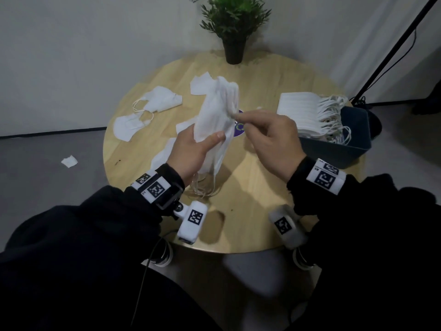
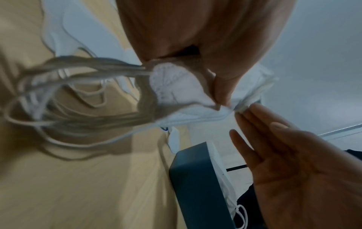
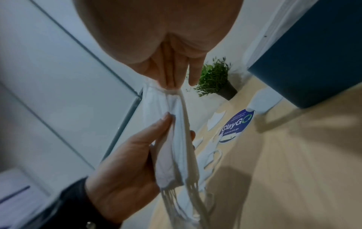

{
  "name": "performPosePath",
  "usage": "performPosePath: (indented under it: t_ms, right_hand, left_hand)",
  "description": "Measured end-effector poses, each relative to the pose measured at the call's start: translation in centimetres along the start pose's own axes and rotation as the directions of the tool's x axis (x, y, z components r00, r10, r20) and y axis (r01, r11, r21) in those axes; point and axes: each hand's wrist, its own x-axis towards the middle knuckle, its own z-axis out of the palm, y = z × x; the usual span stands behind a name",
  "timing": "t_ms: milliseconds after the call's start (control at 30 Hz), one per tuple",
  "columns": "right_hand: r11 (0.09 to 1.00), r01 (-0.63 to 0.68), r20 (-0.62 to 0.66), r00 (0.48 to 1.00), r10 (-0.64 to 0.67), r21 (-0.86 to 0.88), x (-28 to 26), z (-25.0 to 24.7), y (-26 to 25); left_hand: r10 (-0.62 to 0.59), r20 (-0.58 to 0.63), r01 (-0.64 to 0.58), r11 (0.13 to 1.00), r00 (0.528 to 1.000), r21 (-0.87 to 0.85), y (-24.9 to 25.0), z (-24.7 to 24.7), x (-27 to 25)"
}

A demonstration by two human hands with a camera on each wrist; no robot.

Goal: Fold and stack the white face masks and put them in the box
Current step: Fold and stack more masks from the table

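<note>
My left hand (image 1: 202, 144) grips a bundle of folded white masks (image 1: 218, 111) above the round wooden table (image 1: 257, 206), thumb across the front, ear loops (image 1: 202, 189) dangling below. My right hand (image 1: 241, 118) pinches the bundle's upper edge between thumb and fingertips. The right wrist view shows that pinch at the bundle's top (image 3: 172, 99) and the left hand (image 3: 137, 155) wrapped round the bundle's lower part. A dark blue box (image 1: 343, 144) at the table's right edge holds a tall stack of folded masks (image 1: 303, 111). Loose masks (image 1: 162, 99) lie on the table's far left.
A potted plant (image 1: 235, 27) stands at the table's far edge. A purple round sticker (image 3: 238, 124) sits mid-table. More unfolded masks (image 1: 126, 125) lie left and behind the bundle. A white scrap (image 1: 69, 161) lies on the floor. A black stand pole (image 1: 393, 48) rises at right.
</note>
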Motion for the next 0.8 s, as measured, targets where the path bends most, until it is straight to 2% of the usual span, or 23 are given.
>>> performPosePath:
  t_ms: [67, 133, 233, 300, 333, 433, 500, 567, 633, 733, 800]
  right_hand:
    - [0.939, -0.216, 0.064, 0.976, 0.206, 0.268, -0.1, -0.1, -0.1]
    - [0.805, -0.344, 0.106, 0.936, 0.336, 0.483, -0.1, -0.2, -0.4]
    - [0.613, -0.384, 0.079, 0.882, 0.464, 0.691, 1.2, -1.0, -0.6]
    - [0.497, -0.419, 0.128, 0.846, 0.517, 0.76, 2.1, -1.9, -0.5]
    - [0.461, -0.445, 0.186, 0.843, 0.505, 0.767, 2.4, -2.2, -0.3]
    - [0.466, -0.488, 0.393, 0.872, 0.292, 0.738, 2.4, -2.5, -0.3]
    - [0.48, -0.495, 0.48, 0.862, 0.164, 0.725, 2.1, -2.3, -0.5]
    - [0.484, -0.504, 0.527, 0.844, 0.099, 0.715, 1.8, -1.8, -1.0]
    - [0.493, -0.489, 0.518, 0.851, 0.087, 0.72, 1.3, -1.4, -1.0]
    - [0.545, -0.421, 0.421, 0.897, 0.132, 0.725, 1.2, -0.8, -1.1]
    - [0.547, -0.407, 0.388, 0.908, 0.157, 0.732, 1.2, -0.5, -1.2]
  left_hand:
    - [0.024, -0.012, -0.025, 0.999, 1.0, -0.024, 0.5, -0.5, 0.3]
    - [0.056, -0.007, -0.056, 0.998, 0.998, -0.009, 1.1, -1.1, 0.7]
    - [0.089, 0.069, -0.09, 0.996, 0.994, 0.011, 1.6, -1.7, 0.8]
    - [0.078, 0.139, -0.081, 0.997, 0.987, 0.019, 1.7, -1.8, 0.5]
    - [0.065, 0.181, -0.071, 0.997, 0.981, 0.029, 1.8, -1.7, 0.3]
    - [0.021, 0.326, -0.051, 0.995, 0.945, 0.084, 1.7, -1.3, -0.2]
    - [-0.034, 0.408, -0.007, 0.995, 0.913, 0.101, 1.7, -0.8, -0.5]
    - [-0.075, 0.466, 0.037, 0.995, 0.881, 0.091, 1.7, -0.3, -0.8]
    - [-0.097, 0.511, 0.076, 0.995, 0.854, 0.062, 1.6, 0.3, -1.2]
    - [-0.125, 0.524, 0.171, 0.984, 0.842, -0.04, 1.6, 1.0, -1.4]
    - [-0.141, 0.531, 0.233, 0.966, 0.836, -0.11, 1.6, 1.4, -1.4]
